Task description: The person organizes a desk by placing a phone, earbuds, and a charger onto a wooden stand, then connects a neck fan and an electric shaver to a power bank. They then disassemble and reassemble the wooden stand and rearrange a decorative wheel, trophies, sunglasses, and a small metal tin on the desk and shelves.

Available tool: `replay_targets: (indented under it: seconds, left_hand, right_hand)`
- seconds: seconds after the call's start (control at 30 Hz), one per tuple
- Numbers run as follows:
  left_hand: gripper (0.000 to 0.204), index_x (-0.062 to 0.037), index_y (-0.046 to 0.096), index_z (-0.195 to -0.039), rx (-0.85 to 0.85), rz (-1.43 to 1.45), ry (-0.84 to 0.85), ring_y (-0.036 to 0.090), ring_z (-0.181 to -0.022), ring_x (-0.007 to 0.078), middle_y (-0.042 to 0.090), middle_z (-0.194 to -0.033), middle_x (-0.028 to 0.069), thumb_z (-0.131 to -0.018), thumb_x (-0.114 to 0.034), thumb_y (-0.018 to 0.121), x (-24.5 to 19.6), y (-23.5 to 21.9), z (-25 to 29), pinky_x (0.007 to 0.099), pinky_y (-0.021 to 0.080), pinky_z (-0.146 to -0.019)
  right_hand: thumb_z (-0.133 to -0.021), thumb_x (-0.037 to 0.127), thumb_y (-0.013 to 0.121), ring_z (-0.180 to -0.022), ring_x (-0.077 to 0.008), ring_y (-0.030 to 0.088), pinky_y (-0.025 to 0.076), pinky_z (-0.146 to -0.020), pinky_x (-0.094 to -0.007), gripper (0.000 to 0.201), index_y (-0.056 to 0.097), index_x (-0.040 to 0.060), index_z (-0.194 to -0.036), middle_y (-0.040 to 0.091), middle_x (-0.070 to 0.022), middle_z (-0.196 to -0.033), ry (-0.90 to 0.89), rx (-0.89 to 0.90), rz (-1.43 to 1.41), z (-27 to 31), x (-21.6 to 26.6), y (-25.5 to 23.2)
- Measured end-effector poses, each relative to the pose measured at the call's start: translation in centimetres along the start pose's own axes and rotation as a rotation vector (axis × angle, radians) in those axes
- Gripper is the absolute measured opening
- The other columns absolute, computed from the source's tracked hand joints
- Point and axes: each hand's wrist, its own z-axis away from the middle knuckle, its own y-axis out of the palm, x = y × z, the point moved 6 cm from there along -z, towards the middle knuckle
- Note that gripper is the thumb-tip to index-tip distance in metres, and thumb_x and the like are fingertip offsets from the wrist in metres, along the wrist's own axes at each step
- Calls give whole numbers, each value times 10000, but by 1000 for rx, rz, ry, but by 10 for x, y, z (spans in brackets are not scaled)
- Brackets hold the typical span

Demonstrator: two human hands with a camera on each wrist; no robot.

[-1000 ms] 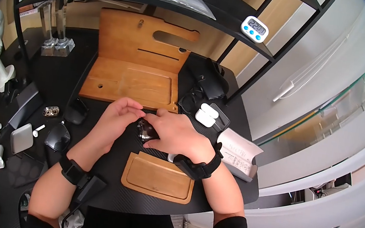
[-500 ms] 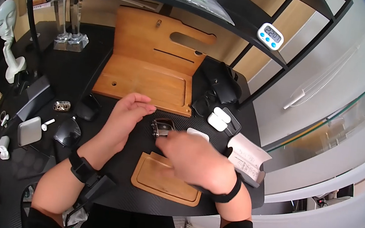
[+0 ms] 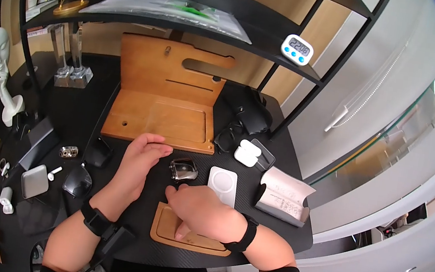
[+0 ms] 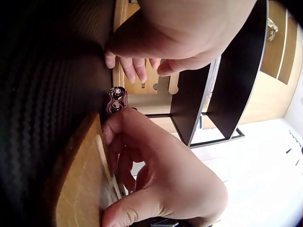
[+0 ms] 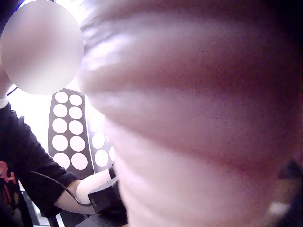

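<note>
My right hand (image 3: 198, 211) is over the small wooden tray (image 3: 162, 231), its index finger at the far edge and its thumb on the tray's face. The left wrist view shows these curled fingers and thumb (image 4: 123, 213) holding the tray (image 4: 78, 175). Loosely bent, my left hand (image 3: 140, 167) hovers left of a shiny dark object with metal edges (image 3: 184, 170) and holds nothing. That object stands on the black desk beyond the right hand. Close skin fills most of the right wrist view, hiding the fingers there.
A large wooden stand (image 3: 158, 119) is at the back. Right of the hands lie a white charging pad (image 3: 224, 179), a white earbud case (image 3: 247, 153) and an opened paper box (image 3: 284, 198). Sunglasses (image 3: 78, 180) and a silver case (image 3: 35, 181) lie left. A shelf (image 3: 182, 33) spans above.
My right hand has let go of the shiny dark object and moved back toward me onto the small tray, uncovering the charging pad. The left hand stays near the object. The head view has shifted.
</note>
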Motion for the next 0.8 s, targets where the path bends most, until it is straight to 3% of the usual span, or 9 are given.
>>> replay_targets:
  seconds: [0.3,0.43,0.63,0.7,0.73,0.8]
  left_hand:
    - [231,-80,516,-1075,-12,48,-13,557,-979,112,625,-999,43,-845,-63,526,-1,0,1,251,371,-864]
    - [230,-88,516,-1077,-20,66,-25,558,-986,111,628,-995,42,-848,-64,525,-1,-1,1,252,371,-870]
    - [223,-88,514,-1080,-25,88,-34,562,-994,115,633,-1002,45,-857,-71,522,-2,-2,2,256,370,-878]
    - [203,-96,515,-1067,-27,78,-28,573,-991,127,636,-998,44,-865,-79,524,0,-2,2,269,382,-881]
    - [183,-104,516,-1055,-30,71,-24,584,-989,139,639,-994,44,-873,-86,525,0,-2,1,282,394,-884]
    - [202,-95,515,-1067,-22,80,-24,575,-990,128,637,-999,45,-866,-76,526,-1,-1,1,267,386,-877]
  right_hand:
    - [-561,304,837,-872,-368,603,502,-694,-385,717,447,-56,-1042,584,-211,-878,-54,68,-44,-6,-8,6]
    - [-593,326,822,-859,-363,605,502,-692,-393,685,455,-53,-1030,583,-207,-875,-86,-2,-72,-2,-7,5]
    - [-552,432,826,-847,-324,620,505,-673,-371,757,478,-40,-1030,591,-186,-882,26,29,107,10,14,-5]
    - [-487,489,837,-849,-301,609,504,-663,-329,930,462,-46,-1148,587,-165,-916,33,97,133,12,21,-2]
    - [-487,489,837,-849,-301,609,504,-663,-329,930,462,-46,-1148,587,-165,-916,31,94,138,12,23,0]
    - [-453,513,841,-874,-280,575,498,-672,-304,1107,386,-41,-1298,569,-151,-971,15,61,271,13,28,7]
